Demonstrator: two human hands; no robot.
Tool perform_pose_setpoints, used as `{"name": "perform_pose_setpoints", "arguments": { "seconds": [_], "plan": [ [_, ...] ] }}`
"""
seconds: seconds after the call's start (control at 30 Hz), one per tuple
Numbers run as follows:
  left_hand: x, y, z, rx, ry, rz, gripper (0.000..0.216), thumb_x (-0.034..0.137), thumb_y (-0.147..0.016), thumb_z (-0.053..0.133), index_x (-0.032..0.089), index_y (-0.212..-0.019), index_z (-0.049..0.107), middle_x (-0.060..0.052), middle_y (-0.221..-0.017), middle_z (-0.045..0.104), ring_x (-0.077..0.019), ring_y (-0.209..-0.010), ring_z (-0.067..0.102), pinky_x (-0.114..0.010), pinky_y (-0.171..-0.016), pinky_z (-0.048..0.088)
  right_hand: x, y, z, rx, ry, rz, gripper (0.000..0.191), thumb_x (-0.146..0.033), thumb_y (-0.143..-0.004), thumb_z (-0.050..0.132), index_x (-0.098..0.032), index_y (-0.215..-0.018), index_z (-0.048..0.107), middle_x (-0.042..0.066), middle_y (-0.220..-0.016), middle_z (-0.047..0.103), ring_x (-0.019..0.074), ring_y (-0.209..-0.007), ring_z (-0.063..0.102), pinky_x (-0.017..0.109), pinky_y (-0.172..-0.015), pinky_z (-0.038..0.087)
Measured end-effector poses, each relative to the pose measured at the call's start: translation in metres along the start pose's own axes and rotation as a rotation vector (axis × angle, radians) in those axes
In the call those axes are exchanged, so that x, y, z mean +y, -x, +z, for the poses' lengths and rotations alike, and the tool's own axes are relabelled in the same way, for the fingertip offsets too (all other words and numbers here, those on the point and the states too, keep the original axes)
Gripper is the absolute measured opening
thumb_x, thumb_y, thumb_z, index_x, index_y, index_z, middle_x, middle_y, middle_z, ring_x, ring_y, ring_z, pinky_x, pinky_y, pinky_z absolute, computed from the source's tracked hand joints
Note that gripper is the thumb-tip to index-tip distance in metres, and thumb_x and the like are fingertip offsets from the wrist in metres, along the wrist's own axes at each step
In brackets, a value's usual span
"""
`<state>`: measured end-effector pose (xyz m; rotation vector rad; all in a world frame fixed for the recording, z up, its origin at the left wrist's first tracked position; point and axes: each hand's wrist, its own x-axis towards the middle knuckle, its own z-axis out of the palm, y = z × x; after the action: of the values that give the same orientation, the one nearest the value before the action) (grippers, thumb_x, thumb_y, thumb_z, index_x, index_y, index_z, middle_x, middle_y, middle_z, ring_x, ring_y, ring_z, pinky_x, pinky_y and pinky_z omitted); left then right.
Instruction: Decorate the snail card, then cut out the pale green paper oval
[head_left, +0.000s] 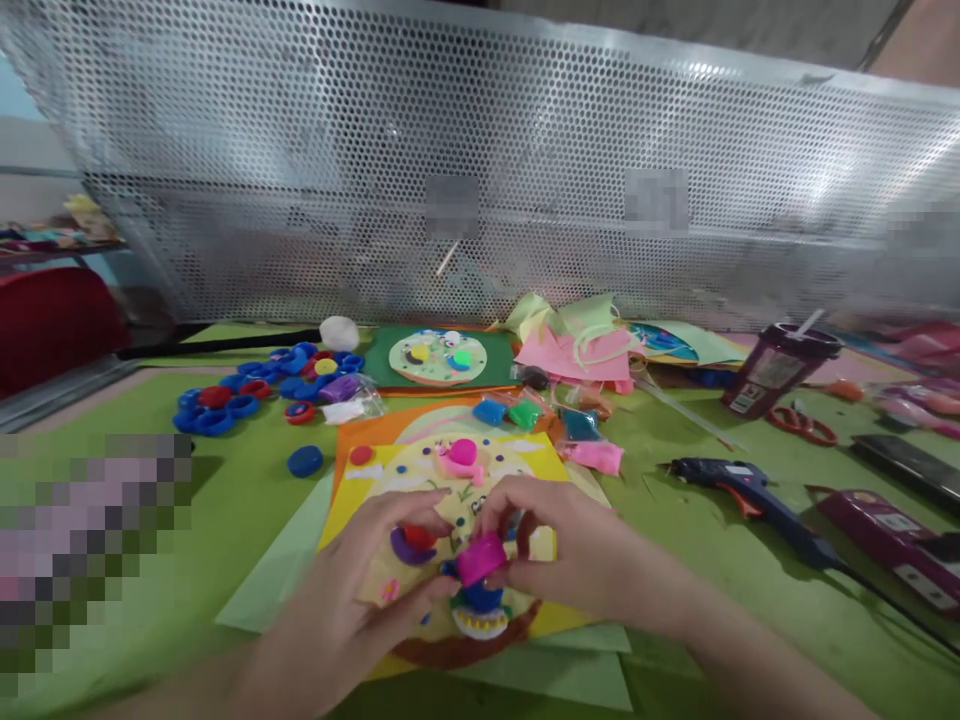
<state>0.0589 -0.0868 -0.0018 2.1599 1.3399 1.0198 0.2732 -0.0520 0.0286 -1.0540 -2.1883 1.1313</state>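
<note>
A magenta cap point(482, 560) is held by the right hand point(581, 545), pinched between thumb and bent fingers; it is tilted above a blue piece point(481, 598) at the near part of a yellow sheet point(553, 462) — whether the two are touching cannot be told. The left hand point(360, 575) is held loosely curved, with a wide gap between thumb and forefinger; its thumb is placed just beside the blue piece, though contact cannot be made out.

Within that gap a red and purple piece point(414, 544) is seen on the sheet; farther off, past the fingertips, a pink snail figure point(461, 460) is set at the sheet's far part; below the blue piece a white scalloped shape dotted with yellow point(481, 624) is shown.

To the left, blue and red caps point(217, 410) are heaped, with one blue cap point(305, 461) set apart, nearer the sheet; beyond the sheet, small packets in blue point(490, 411) and green point(525, 413) are laid, and farther still a dark green board point(375, 355) is placed. On the right, a glue gun point(754, 495) is laid on the green table point(675, 640); red-handled scissors point(802, 425) and a dark cup with a straw point(780, 370) are found farther off; the far side is closed by a perforated metal panel point(525, 120).
</note>
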Motion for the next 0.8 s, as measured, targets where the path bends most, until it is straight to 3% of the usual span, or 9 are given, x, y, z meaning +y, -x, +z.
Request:
{"name": "perform_pose_setpoints", "arguments": {
  "seconds": [0.13, 0.37, 0.57, 0.7, 0.8],
  "plan": [
    [-0.001, -0.001, -0.001, -0.026, 0.001, 0.022, 0.028, 0.028, -0.082, 0.055, 0.036, -0.106, 0.044, 0.006, -0.093, 0.060, -0.0142, -0.092, 0.059, -0.018, -0.078, 0.048, -0.004, -0.001, 0.005, -0.014, 0.026, 0.012, 0.017, -0.014, -0.067, 0.063, -0.024, -0.080, 0.058, -0.002, -0.080, 0.061, 0.0112, -0.064, 0.053, 0.020, -0.055, 0.043],
    [-0.001, -0.002, -0.004, -0.016, -0.045, 0.082, 0.026, 0.020, -0.081, 0.053, 0.035, -0.103, 0.047, 0.005, -0.091, 0.063, -0.0139, -0.091, 0.061, -0.018, -0.078, 0.048, -0.003, 0.000, 0.007, -0.017, 0.029, 0.000, 0.015, -0.021, -0.070, 0.065, -0.024, -0.083, 0.058, -0.002, -0.081, 0.063, 0.0119, -0.066, 0.054, 0.020, -0.056, 0.043],
    [-0.001, 0.000, -0.002, -0.024, 0.022, -0.058, 0.022, 0.028, -0.082, 0.053, 0.034, -0.102, 0.048, 0.005, -0.089, 0.064, -0.0135, -0.085, 0.063, -0.018, -0.073, 0.051, -0.004, 0.001, 0.007, -0.020, 0.024, 0.018, 0.014, -0.028, -0.073, 0.065, -0.024, -0.084, 0.058, -0.002, -0.082, 0.063, 0.0123, -0.068, 0.056, 0.022, -0.059, 0.045],
    [-0.004, 0.003, -0.002, -0.054, 0.056, -0.122, 0.019, 0.031, -0.085, 0.048, 0.032, -0.103, 0.048, 0.002, -0.091, 0.066, -0.0177, -0.096, 0.062, -0.019, -0.067, 0.053, 0.004, 0.002, -0.017, 0.025, 0.023, 0.078, 0.013, -0.030, -0.075, 0.064, -0.023, -0.084, 0.057, 0.000, -0.084, 0.065, 0.0152, -0.074, 0.059, 0.026, -0.066, 0.046],
    [-0.004, 0.002, -0.002, -0.039, 0.026, -0.076, 0.020, 0.028, -0.084, 0.049, 0.032, -0.103, 0.048, 0.004, -0.084, 0.067, -0.0152, -0.087, 0.064, -0.018, -0.068, 0.052, 0.016, 0.004, -0.050, 0.155, 0.068, 0.246, 0.011, -0.031, -0.078, 0.058, -0.023, -0.085, 0.056, 0.003, -0.085, 0.067, 0.0189, -0.078, 0.062, 0.030, -0.068, 0.046]
  ]
}}
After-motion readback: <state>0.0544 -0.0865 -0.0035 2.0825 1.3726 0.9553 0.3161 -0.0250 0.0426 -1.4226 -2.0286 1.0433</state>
